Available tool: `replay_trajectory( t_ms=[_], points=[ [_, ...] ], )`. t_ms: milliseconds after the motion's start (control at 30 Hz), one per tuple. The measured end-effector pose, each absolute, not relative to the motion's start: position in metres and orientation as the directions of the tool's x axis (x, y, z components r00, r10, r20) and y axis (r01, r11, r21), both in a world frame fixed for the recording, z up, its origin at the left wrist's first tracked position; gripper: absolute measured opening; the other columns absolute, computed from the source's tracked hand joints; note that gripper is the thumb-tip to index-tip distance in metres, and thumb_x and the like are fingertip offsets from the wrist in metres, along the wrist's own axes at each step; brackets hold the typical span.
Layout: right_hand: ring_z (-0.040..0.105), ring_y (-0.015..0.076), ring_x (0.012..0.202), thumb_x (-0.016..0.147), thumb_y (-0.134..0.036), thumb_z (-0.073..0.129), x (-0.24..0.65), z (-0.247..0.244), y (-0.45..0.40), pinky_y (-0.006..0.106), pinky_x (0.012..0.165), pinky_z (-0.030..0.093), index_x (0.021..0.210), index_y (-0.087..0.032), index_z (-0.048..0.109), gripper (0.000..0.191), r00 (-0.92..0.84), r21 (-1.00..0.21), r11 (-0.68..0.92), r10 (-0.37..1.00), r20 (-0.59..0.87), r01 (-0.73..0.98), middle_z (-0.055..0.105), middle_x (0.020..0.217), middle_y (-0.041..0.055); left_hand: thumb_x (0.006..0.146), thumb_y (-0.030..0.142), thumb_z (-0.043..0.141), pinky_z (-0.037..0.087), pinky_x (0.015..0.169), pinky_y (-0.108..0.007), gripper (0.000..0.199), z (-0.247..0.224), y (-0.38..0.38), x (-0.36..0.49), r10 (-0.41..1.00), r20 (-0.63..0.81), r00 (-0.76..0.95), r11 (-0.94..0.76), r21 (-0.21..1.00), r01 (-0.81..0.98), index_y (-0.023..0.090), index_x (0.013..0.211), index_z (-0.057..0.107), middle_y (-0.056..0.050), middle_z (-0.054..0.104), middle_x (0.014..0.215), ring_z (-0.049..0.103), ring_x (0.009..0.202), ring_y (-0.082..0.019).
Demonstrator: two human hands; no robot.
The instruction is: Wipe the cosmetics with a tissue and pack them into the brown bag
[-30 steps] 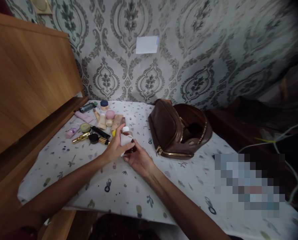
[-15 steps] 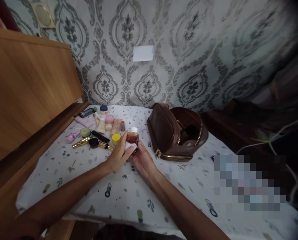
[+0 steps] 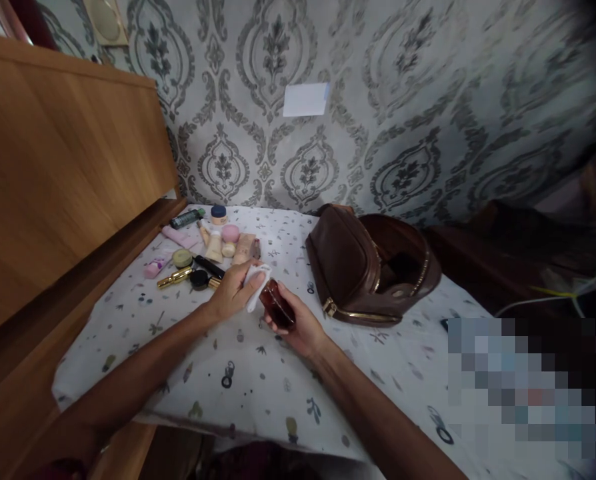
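My right hand (image 3: 303,327) is wrapped round a dark amber bottle (image 3: 277,305), which it holds tilted above the cloth-covered table. My left hand (image 3: 233,291) pinches a folded white cloth (image 3: 257,293) against the upper left end of the bottle. That end is partly hidden by the cloth. Just beyond my left hand lie a beige tube (image 3: 245,247), a black tube (image 3: 209,267) and a round black container (image 3: 199,279). A brown leather bag (image 3: 341,260) stands to the right of my hands, its zipped top gaping.
Farther left are a gold tube (image 3: 175,277), a green round container (image 3: 182,258), a pink sponge (image 3: 230,233) and a jar with a navy lid (image 3: 219,214). A wooden cabinet (image 3: 73,127) borders the left side. White cables (image 3: 533,297) hang at the right, near a blurred-out patch.
The bottle has gone from upright between both hands to tilted in my right hand. My left hand with the cloth has shifted to its upper end. The view has turned slightly left.
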State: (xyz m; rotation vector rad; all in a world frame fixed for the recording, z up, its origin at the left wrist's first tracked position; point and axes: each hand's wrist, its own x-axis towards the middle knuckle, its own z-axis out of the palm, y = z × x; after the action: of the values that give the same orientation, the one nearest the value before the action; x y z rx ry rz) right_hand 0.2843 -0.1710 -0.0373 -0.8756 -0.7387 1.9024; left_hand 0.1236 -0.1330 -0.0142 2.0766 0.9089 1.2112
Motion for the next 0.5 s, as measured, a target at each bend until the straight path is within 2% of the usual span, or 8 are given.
replay_trajectory(
  t_ms=[133,267,367,433,500],
  points=[
    [0.052,0.0090,0.035,0.085,-0.058,0.062,0.279,-0.040,-0.173,0.015,0.029,0.019,0.073,-0.014,0.063,0.045,-0.389,-0.747,-0.453,0.878,-0.280,-0.486,0.064,0.054,0.0037,0.095,0.061,0.038,0.037,0.055,-0.024,0.053,-0.020,-0.131,0.125,0.850,0.443,0.284,-0.505,0.839,0.201,0.018,0.067,0.050,0.002,0.048,0.062,0.044,0.057,-0.011],
    [0.052,0.0085,0.037,0.083,-0.059,0.065,0.271,-0.041,-0.178,0.015,0.030,0.025,0.077,-0.014,0.064,0.045,-0.422,-0.711,-0.480,0.863,-0.278,-0.513,0.063,0.057,0.0008,0.087,0.070,0.045,0.030,0.044,-0.023,0.059,-0.026,-0.128,0.130,0.935,0.276,0.221,-0.282,0.959,-0.001,0.017,0.061,0.051,0.004,0.044,0.051,0.038,0.046,-0.008],
    [0.051,0.0083,0.038,0.084,-0.058,0.064,0.271,-0.042,-0.179,0.016,0.030,0.028,0.078,-0.013,0.064,0.045,-0.469,-0.670,-0.528,0.834,-0.291,-0.522,0.062,0.056,0.0000,0.080,0.071,0.055,0.025,0.036,-0.022,0.058,-0.029,-0.127,0.135,0.965,0.128,0.228,-0.097,0.985,-0.140,0.018,0.057,0.051,0.005,0.043,0.044,0.035,0.036,-0.007],
    [0.053,0.0088,0.041,0.086,-0.057,0.063,0.271,-0.043,-0.178,0.016,0.031,0.029,0.081,-0.013,0.065,0.045,-0.479,-0.648,-0.537,0.830,-0.288,-0.540,0.062,0.058,0.0005,0.076,0.070,0.060,0.026,0.034,-0.021,0.056,-0.031,-0.127,0.138,0.975,0.079,0.206,-0.039,0.981,-0.188,0.018,0.058,0.052,0.006,0.043,0.043,0.035,0.034,-0.007],
    [0.056,0.0101,0.045,0.087,-0.055,0.063,0.272,-0.044,-0.176,0.016,0.031,0.030,0.082,-0.013,0.065,0.043,-0.446,-0.637,-0.511,0.850,-0.278,-0.577,0.064,0.060,0.0011,0.077,0.068,0.062,0.036,0.038,-0.022,0.051,-0.035,-0.128,0.142,0.988,0.059,0.141,-0.032,0.982,-0.186,0.017,0.067,0.058,0.004,0.050,0.050,0.045,0.041,-0.009]
  ],
)
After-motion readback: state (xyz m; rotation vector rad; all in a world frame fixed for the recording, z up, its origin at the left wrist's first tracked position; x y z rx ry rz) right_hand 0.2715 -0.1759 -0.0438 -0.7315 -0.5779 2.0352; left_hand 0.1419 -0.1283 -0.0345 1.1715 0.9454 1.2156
